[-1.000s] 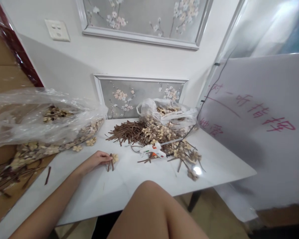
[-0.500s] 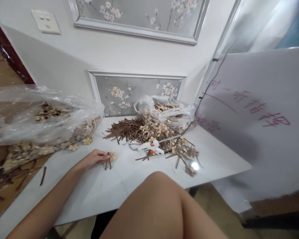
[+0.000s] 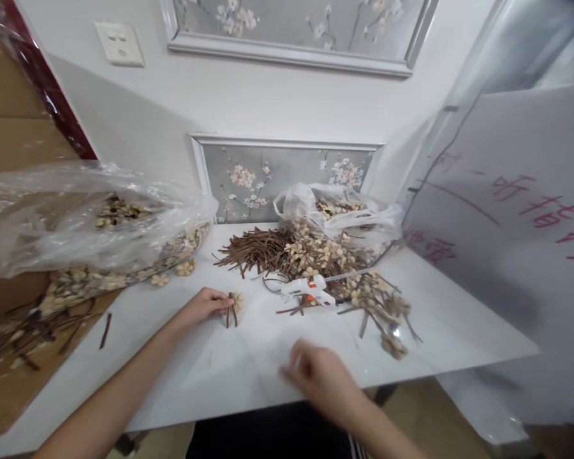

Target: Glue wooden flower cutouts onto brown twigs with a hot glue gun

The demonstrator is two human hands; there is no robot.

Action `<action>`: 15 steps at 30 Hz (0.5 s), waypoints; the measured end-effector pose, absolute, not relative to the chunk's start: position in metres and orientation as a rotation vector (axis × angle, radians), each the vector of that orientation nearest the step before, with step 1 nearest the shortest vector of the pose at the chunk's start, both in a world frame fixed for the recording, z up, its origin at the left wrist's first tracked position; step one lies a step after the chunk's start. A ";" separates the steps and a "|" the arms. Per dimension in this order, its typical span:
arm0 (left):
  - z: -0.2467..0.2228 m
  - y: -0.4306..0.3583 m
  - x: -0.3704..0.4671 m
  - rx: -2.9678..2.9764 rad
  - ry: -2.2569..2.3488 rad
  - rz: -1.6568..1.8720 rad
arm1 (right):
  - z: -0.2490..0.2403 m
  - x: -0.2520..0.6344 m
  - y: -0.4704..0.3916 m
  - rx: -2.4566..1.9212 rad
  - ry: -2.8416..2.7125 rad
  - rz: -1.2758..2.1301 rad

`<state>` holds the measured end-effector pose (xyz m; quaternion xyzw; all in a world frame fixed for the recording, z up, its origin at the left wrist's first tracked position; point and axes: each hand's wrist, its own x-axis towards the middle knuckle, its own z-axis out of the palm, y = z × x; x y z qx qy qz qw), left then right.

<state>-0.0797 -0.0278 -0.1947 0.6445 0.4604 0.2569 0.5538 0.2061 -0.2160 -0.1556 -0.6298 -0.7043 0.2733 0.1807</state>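
My left hand (image 3: 210, 303) is closed, thumb and fingertips pinching a small cream artificial flower (image 3: 238, 301) with two short brown strips (image 3: 231, 316) hanging below it, just over the white table. My right hand (image 3: 310, 366) hangs over the table's front part, smeared by motion; its fingers look curled, but whether anything is in them I cannot make out. Beyond the hands lies a white hot glue gun (image 3: 310, 288) with a glue stick in its back end. Behind it spreads a pile of cream flowers (image 3: 316, 255), beside a bundle of brown strips (image 3: 256, 248).
A clear plastic bag of flowers (image 3: 138, 242) lies at the left, partly over cardboard (image 3: 9, 395) with loose strips. Another plastic bag (image 3: 344, 213) stands at the back against the wall. Several stemmed flowers (image 3: 395, 344) lie at the right. A white board (image 3: 507, 255) borders the table.
My right hand has come into view over the table front, and the raised knee is gone from view. The whole scene has shifted right in view; my left hand still pinches the flower.
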 end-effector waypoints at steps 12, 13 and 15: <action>-0.209 -0.032 -0.039 1.494 1.095 0.835 | -0.181 0.277 -0.097 -1.697 -1.928 0.046; -0.208 -0.032 -0.040 1.498 1.097 0.835 | -0.184 0.273 -0.097 -1.703 -1.922 0.055; -0.207 -0.033 -0.042 1.505 1.102 0.829 | -0.189 0.267 -0.101 -1.744 -1.908 0.083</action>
